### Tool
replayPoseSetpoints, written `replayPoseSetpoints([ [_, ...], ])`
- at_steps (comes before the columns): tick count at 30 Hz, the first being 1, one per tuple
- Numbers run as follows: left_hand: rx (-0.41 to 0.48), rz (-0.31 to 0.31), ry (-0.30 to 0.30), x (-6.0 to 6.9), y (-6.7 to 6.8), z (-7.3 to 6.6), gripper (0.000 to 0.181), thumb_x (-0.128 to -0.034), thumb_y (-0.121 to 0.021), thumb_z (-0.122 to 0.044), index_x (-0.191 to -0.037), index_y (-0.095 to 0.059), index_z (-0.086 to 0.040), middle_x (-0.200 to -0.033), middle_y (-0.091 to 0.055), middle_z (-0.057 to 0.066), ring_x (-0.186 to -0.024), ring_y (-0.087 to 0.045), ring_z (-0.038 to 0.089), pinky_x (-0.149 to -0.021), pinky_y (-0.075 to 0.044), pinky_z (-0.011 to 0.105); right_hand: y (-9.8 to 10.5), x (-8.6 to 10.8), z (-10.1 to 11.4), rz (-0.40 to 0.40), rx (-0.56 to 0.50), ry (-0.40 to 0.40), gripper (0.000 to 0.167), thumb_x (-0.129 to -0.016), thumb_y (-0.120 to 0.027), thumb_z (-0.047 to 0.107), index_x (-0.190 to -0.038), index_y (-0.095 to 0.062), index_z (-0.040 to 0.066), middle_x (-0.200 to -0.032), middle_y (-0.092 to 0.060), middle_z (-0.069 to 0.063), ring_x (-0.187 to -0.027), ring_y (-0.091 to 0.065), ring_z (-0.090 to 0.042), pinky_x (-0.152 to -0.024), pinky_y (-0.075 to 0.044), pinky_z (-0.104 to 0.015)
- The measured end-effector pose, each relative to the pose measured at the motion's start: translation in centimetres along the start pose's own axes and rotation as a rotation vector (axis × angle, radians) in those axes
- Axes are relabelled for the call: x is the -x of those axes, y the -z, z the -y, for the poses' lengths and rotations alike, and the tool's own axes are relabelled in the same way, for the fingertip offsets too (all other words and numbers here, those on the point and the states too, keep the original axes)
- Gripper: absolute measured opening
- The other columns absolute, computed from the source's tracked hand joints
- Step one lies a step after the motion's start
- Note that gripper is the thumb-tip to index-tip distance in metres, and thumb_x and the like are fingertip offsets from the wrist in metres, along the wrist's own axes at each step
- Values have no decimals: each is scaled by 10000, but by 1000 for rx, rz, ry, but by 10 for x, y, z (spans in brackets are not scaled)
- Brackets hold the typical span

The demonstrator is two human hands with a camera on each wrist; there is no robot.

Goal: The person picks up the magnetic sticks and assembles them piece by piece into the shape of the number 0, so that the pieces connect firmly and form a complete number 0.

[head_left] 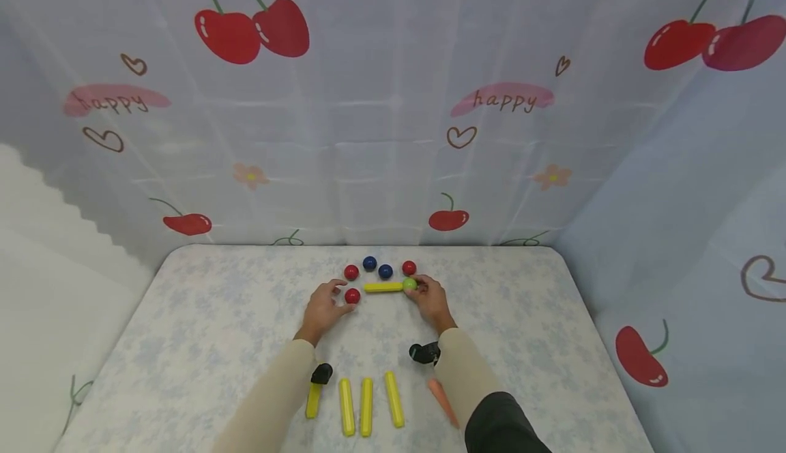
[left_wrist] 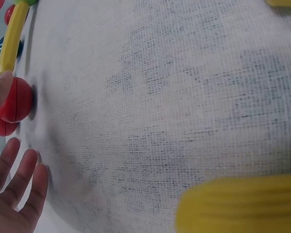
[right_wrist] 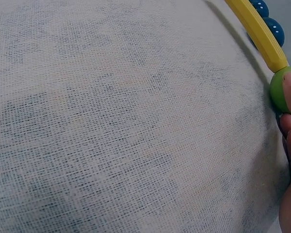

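Note:
My right hand pinches a green ball that meets the right end of a yellow stick. In the right wrist view the thumb lies on the green ball, against the end of the yellow stick. Around a red ball, near the stick's left end, my left hand has its fingers spread. The left wrist view shows the thumb in front of this red ball; whether they touch I cannot tell. The other left fingers stand apart from it.
Behind the stick lie two blue balls and two red balls. Several yellow sticks lie near the front, one partly behind the left wrist's black camera. An orange tapered piece lies beside the right sleeve. A cherry-print curtain hangs behind.

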State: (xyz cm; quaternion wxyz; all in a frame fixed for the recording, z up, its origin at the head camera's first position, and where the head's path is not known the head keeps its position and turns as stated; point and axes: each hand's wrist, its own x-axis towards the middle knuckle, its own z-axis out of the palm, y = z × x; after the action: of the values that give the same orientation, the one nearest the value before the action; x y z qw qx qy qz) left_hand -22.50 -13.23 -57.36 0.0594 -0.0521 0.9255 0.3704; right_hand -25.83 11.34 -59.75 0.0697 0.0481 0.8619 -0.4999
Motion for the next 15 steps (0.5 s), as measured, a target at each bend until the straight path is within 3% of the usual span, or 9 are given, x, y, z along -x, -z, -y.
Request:
replayPoseSetpoints([
  [9,-143,35,13,-6,-8,-11,464,-781,-813,-263,-1178,-632,-106,-1044,-555,86,-885,-523,229,-814,-469,411,3,2,-2,-15,-9,-17,385,-899,-691,170,-1266,-612,86,-1136,-615,-81,-895,-524,-205,-802,-450,-362],
  [15,-131,19,-3,-8,-7,-12,395,-807,-791,-195,-1145,-656,-39,-964,-597,79,-838,-540,212,-772,-478,385,0,0,1,-1,-20,-5,391,-897,-693,153,-1268,-608,65,-1153,-611,-97,-907,-521,-206,-813,-455,-365],
])
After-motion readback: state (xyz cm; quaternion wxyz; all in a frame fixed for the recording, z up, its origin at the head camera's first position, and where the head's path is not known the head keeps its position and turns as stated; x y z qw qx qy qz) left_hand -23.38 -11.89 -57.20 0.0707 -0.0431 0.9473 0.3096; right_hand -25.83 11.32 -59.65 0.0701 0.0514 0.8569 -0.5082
